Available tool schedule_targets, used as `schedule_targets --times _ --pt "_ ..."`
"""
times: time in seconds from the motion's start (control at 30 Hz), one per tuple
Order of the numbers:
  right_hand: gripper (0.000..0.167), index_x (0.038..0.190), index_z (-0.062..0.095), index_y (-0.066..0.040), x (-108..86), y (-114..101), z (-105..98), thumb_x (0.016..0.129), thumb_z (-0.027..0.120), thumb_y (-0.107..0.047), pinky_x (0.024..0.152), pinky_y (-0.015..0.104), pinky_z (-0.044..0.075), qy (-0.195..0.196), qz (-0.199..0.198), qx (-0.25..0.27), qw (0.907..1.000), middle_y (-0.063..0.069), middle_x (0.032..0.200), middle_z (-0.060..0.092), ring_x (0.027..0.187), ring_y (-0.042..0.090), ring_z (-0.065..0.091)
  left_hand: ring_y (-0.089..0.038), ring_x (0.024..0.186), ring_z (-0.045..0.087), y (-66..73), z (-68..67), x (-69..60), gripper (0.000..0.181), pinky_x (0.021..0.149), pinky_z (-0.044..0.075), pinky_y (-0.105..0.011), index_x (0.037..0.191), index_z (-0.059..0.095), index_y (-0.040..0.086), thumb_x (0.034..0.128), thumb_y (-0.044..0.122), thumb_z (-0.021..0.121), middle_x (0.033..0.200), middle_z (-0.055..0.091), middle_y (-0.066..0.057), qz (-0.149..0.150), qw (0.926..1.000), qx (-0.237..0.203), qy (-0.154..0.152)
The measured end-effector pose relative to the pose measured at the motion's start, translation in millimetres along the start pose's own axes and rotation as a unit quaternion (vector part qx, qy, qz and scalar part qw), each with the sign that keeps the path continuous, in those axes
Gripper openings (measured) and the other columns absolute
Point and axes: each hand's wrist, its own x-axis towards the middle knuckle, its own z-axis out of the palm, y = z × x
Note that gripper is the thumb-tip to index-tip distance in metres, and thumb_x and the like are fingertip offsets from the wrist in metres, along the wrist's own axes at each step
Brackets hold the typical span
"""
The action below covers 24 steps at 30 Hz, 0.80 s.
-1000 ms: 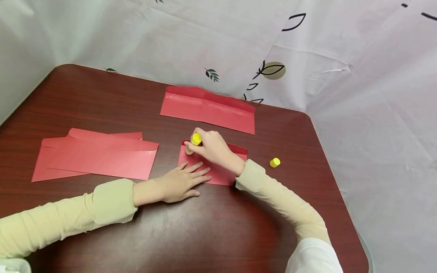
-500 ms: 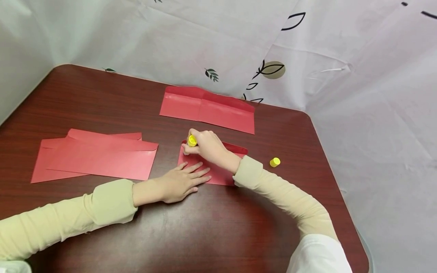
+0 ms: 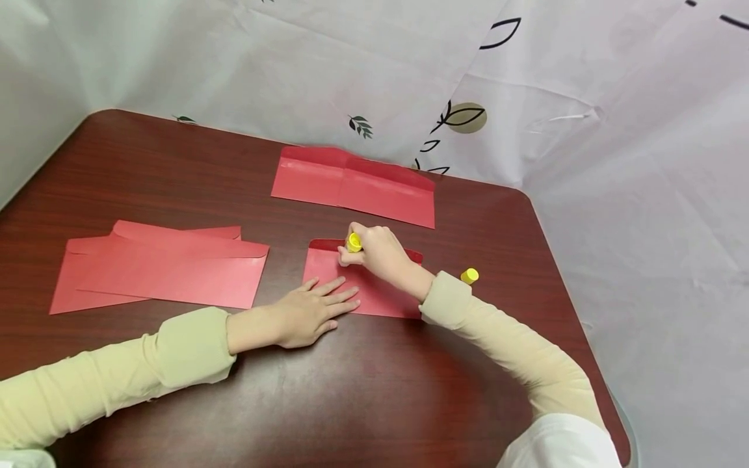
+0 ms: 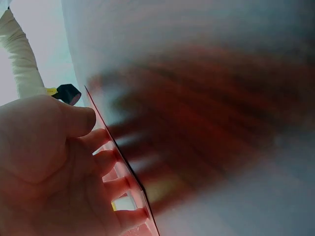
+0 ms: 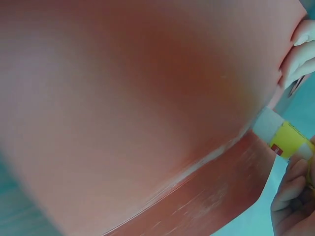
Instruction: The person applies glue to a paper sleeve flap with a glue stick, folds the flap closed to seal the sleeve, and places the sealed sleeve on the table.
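Observation:
A red envelope [image 3: 328, 266] lies in the middle of the table with its darker flap [image 3: 323, 244] open at the far side. My left hand [image 3: 313, 313] rests flat on its near left part, fingers straight and spread. My right hand [image 3: 383, 253] grips a yellow and white glue stick [image 3: 354, 243] over the flap. In the right wrist view the white end of the glue stick [image 5: 285, 137] meets the paper close to the flap's crease. Whitish streaks show on the flap [image 5: 216, 196] there.
Two or more red envelopes [image 3: 175, 266] overlap on the left. Another red envelope [image 3: 380, 195], creased down its middle with its flap open, lies at the back. A yellow cap [image 3: 469, 276] stands right of my right wrist. Patterned white sheeting [image 3: 263, 78] borders the brown table [image 3: 281, 403].
My right hand went slightly left with the glue stick, then back right along the flap. The left hand stays on the envelope, its thumb drawn a little closer to the fingers.

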Motion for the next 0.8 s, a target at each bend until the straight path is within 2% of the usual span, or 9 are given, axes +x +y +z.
schedule_targets --times 0.3,0.47,0.8 --pt "0.022 0.080 0.057 -0.010 -21.2 20.4 -8.6 0.083 0.073 -0.025 0.049 0.018 0.041 0.016 0.024 0.007 0.9996 0.000 0.058 0.057 0.049 0.010 0.049 -0.031 0.147 0.022 -1.1 -2.3 0.2 0.052 0.112 0.025 -0.062 0.150 0.035 0.020 0.0999 0.028 0.046 0.158 0.029 -0.002 0.000 0.9999 0.000 -0.011" --pt "0.022 0.081 0.059 -0.010 -36.7 33.7 -14.8 0.083 0.074 -0.025 0.050 0.020 0.042 0.018 0.048 0.019 0.9985 -0.001 0.060 0.060 0.050 0.010 0.051 -0.032 0.148 0.021 -1.2 -3.4 -0.3 0.052 0.113 0.023 -0.061 0.150 0.034 0.020 0.1002 0.028 0.046 0.159 0.028 -0.002 -0.001 0.9999 -0.004 -0.016" --pt "0.022 0.081 0.058 -0.009 -64.9 56.6 -28.2 0.083 0.074 -0.023 0.050 0.022 0.043 0.024 0.096 0.008 0.9951 0.000 0.062 0.064 0.051 0.011 0.052 -0.032 0.147 0.021 1.2 -6.6 -0.8 0.050 0.113 0.024 -0.061 0.150 0.035 0.019 0.1008 0.027 0.044 0.158 0.028 -0.004 0.006 0.9999 0.000 -0.016"
